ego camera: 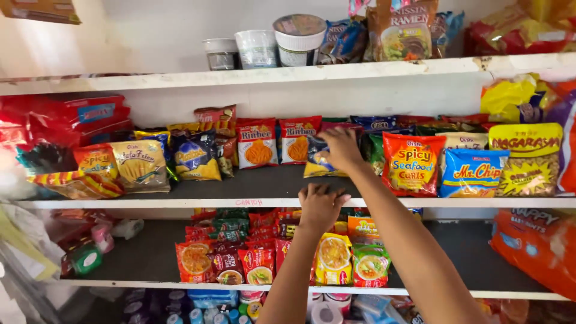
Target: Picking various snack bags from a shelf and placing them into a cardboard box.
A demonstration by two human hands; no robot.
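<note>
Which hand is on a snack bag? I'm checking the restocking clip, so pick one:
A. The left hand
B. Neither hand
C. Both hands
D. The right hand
D: the right hand rests its fingers on a dark blue snack bag standing on the middle shelf, while the left hand presses flat on that shelf's front edge, holding nothing.

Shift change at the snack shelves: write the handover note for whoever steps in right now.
Right hand: closed on a blue and yellow snack bag standing in the middle shelf's back row.
Left hand: flat on the front edge of the middle shelf, holding nothing.
Done: snack bags line the back of that shelf, red round-chip bags left of the held one, red seafood-curl bag to its right.
Left: the held bag is not yet released; the dark shelf surface in front of the row is bare.
</note>
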